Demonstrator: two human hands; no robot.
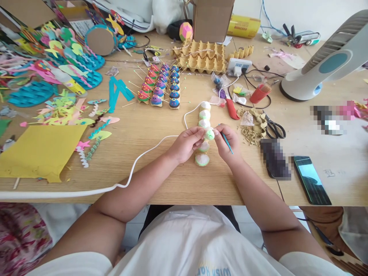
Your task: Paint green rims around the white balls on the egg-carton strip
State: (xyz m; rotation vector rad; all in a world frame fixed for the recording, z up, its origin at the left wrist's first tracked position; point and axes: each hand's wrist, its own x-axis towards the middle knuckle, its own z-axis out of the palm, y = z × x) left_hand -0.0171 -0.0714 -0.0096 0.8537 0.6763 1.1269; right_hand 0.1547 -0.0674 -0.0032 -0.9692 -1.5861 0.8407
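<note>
A strip of egg-carton cups (202,159) stretches away from me on the table, its cups topped with white and edged in pale green. Above its middle I pinch a soft lump of green and white modelling clay (209,134) between the fingertips of my left hand (187,145). From the other side the fingertips of my right hand (229,142) touch that lump. A thin blue stick-like tool (225,138) is also held in my right hand, slanting across its fingers. Part of the strip is hidden behind the hands and the clay.
Finished painted egg-carton caterpillars (158,91) with pin feelers stand ahead. A white cable (135,165) crosses my left forearm. Scissors (275,125), a phone (312,180) and a fan (322,61) lie or stand to the right. Yellow sheet (43,149) and paper cutouts cover the left.
</note>
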